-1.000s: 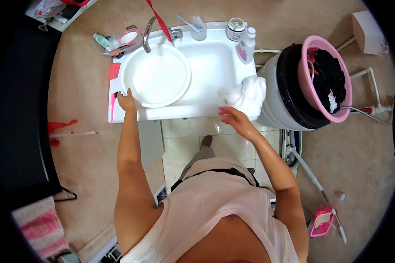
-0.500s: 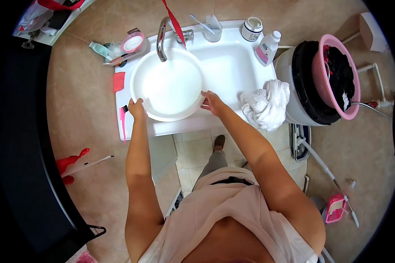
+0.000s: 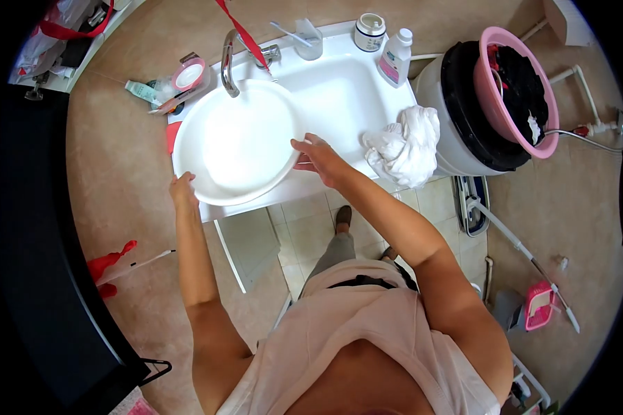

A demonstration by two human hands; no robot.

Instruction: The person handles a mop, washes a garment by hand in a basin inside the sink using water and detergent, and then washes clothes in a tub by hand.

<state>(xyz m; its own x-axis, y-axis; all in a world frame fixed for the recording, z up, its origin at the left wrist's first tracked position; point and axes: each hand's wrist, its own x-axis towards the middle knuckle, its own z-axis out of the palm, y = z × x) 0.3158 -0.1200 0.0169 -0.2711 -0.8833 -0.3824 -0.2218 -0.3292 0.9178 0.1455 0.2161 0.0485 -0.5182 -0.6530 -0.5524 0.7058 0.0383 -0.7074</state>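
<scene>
A round white basin (image 3: 194,135) sits at the left of the white sink (image 3: 342,104), below the curved metal tap (image 3: 227,66). Its near left side reaches over the sink's edge and looks slightly raised. My left hand (image 3: 184,190) grips the rim at the near left, thumb on top. On the right side of the rim, my right hand (image 3: 317,158) holds on with fingers against the outer wall. Whether the basin contains water is hard to tell. A bunched white cloth (image 3: 410,146) lies over the sink's right front corner, right of my right hand.
Behind the sink stand a cup with a toothbrush (image 3: 309,41), a white jar (image 3: 369,33) and a white bottle (image 3: 396,59). A pink tub (image 3: 488,90) of dark cloth rests on a black-lidded bin (image 3: 457,104) at right. A cabinet door (image 3: 249,242) stands ajar below.
The basin has moved left and towards me with both hands on its rim, and it now covers the pink brush at the sink's left edge. My view has shifted a little.
</scene>
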